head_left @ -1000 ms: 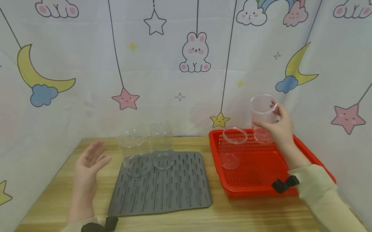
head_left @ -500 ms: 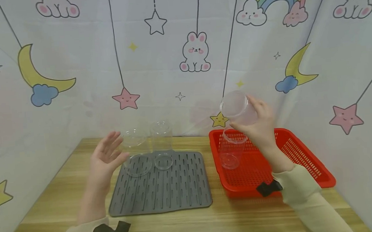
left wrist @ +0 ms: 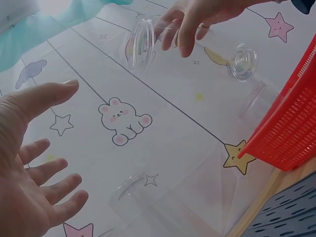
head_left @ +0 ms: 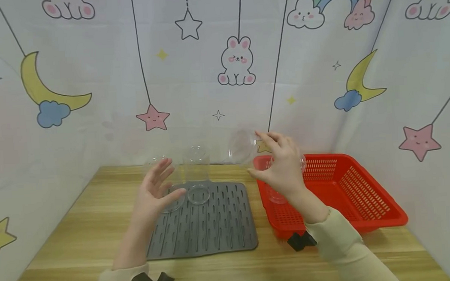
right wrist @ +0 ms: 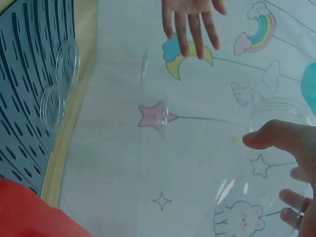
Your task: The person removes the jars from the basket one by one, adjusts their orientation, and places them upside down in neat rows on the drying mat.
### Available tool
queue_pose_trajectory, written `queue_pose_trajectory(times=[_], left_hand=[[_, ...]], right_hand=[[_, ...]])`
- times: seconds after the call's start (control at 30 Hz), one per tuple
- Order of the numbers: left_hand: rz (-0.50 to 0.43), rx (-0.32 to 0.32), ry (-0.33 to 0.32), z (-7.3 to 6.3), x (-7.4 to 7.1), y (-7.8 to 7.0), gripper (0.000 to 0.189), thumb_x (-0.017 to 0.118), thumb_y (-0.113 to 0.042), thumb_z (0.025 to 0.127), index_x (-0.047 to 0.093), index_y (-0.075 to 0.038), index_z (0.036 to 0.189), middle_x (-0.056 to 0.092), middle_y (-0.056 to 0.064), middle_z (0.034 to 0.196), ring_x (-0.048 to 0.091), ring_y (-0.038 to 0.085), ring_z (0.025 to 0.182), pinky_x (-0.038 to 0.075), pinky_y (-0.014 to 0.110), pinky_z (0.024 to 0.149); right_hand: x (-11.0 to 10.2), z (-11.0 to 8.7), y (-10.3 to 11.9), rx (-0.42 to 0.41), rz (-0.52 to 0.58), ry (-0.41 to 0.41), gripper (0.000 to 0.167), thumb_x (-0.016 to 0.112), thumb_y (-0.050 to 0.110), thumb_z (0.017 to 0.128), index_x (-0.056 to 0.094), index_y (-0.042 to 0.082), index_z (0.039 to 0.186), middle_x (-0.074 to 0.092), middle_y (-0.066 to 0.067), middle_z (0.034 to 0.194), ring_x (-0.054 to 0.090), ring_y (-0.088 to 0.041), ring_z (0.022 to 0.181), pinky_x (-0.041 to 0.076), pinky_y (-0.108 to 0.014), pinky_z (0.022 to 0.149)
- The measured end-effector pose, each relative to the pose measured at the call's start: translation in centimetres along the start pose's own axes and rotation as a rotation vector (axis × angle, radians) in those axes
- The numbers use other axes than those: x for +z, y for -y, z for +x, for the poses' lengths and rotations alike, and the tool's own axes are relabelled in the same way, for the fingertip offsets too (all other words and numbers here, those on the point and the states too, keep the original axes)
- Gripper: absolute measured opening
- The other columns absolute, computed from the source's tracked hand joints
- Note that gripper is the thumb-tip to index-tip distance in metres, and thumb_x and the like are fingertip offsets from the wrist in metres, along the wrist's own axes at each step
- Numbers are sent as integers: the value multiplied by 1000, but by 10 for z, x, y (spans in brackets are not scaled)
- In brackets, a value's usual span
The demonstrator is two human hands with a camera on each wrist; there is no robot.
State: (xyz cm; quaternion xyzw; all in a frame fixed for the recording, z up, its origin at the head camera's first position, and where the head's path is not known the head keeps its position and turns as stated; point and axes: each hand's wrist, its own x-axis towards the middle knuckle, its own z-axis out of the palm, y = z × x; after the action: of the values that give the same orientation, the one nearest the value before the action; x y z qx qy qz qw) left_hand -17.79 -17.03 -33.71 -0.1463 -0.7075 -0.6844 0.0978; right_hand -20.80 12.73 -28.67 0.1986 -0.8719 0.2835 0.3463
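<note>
My right hand grips a clear cup, tilted with its mouth toward the left, in the air near the gap between the red basket and the grey mat. In the left wrist view the rim of this held cup faces the left hand. My left hand, fingers spread, holds nothing in front of the mat's left side. Two clear cups stand on the grey drying mat: a slimmer cup and a wider cup, partly behind the left hand. Another clear cup stands in the basket, mostly hidden by the right hand.
The red perforated basket stands to the right of the mat on a wooden table. A white cloth printed with stars, moons and rabbits hangs close behind and along both sides.
The right hand has carried its cup leftward out from above the basket, tipping it on the way. My left hand has moved right, toward the cups on the mat.
</note>
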Motion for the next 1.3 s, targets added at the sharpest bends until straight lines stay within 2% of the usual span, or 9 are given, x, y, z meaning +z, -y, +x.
queue_pose_trajectory(times=[0.2, 0.37, 0.47, 0.63, 0.77, 1.03, 1.3], left_hand=[[12, -7, 55, 0, 9, -1, 84, 73, 3, 82, 29, -12, 153, 33, 4, 158, 30, 26, 146, 39, 14, 104], [38, 2, 116, 1, 21, 4, 88, 75, 2, 81, 26, -9, 154, 31, 9, 159, 29, 32, 146, 34, 42, 116], [28, -12, 151, 1, 29, 7, 90, 76, -1, 81, 26, -12, 154, 29, 10, 159, 28, 34, 146, 30, 54, 116], [17, -27, 194, 1, 39, 11, 93, 77, -4, 81, 23, -13, 155, 28, 10, 160, 28, 34, 146, 30, 53, 116], [23, -34, 198, 0, 43, 13, 92, 78, -6, 81, 23, -15, 155, 30, 9, 159, 30, 34, 145, 32, 53, 115], [73, -83, 192, -1, 45, 13, 81, 77, -12, 83, 32, -13, 151, 35, 9, 156, 33, 33, 144, 34, 53, 114], [101, -168, 200, 0, 45, 13, 77, 78, -17, 83, 37, -18, 149, 37, 10, 155, 38, 37, 140, 44, 55, 106]], right_hand=[[17, -10, 14, -55, -57, 33, 82, 92, 17, 62, 58, 17, 136, 56, -13, 127, 47, -33, 119, 35, -60, 98], [28, -19, 23, -120, -128, 56, 81, 93, 18, 60, 60, 17, 134, 57, -11, 124, 47, -33, 117, 37, -59, 97], [34, -24, 27, -155, -168, 82, 81, 93, 20, 59, 60, 17, 133, 58, -10, 124, 48, -32, 116, 38, -60, 96], [41, -32, 35, -184, -213, 142, 82, 93, 24, 60, 59, 20, 135, 58, -8, 125, 48, -30, 117, 39, -57, 95], [46, -36, 39, -191, -223, 175, 82, 92, 24, 62, 58, 21, 136, 58, -8, 125, 47, -29, 117, 39, -56, 95], [53, -42, 42, -237, -280, 165, 84, 93, 25, 59, 59, 21, 135, 58, -7, 124, 49, -27, 115, 40, -52, 92], [52, -46, 45, -254, -301, 165, 83, 92, 23, 60, 59, 20, 135, 58, -7, 125, 47, -27, 115, 40, -53, 92]])
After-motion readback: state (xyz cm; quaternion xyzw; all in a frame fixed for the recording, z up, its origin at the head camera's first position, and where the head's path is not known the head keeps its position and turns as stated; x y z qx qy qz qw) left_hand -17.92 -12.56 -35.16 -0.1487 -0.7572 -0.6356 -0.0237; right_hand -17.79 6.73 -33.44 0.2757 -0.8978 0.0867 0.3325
